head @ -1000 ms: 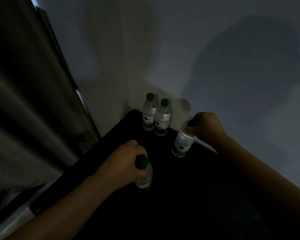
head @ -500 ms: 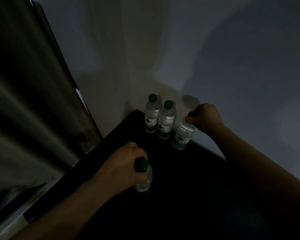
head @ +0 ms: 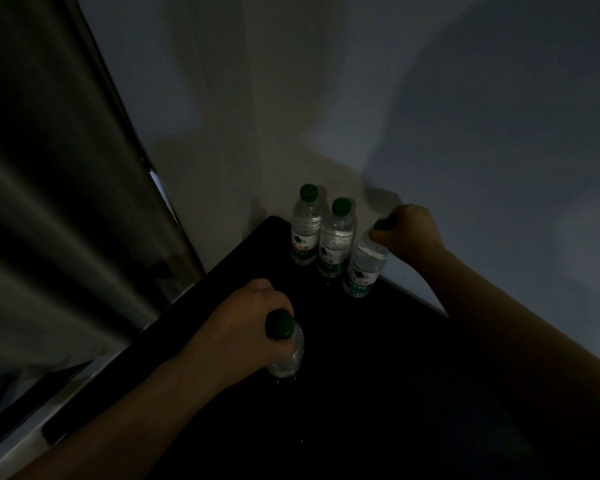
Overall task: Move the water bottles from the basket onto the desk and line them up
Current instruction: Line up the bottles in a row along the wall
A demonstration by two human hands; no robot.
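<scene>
Head view: the right hand [head: 407, 233] is curled round the neck of the tilted bottle [head: 362, 268], whose base sits below and left of that hand, at the desk's [head: 378, 393] far edge. Just left of it 2 bottles stand upright by the wall [head: 326, 98]: the corner bottle [head: 305, 230] and the neighbour bottle [head: 336, 240]. The left hand [head: 246, 323] grips the cap end of the near bottle [head: 288, 355], well nearer the person; whether its base touches the desk is too dim to tell. The basket is out of view. In my judgement, the right hand should straighten its bottle, seat it just beside the neighbour bottle without nudging it, then let go.
</scene>
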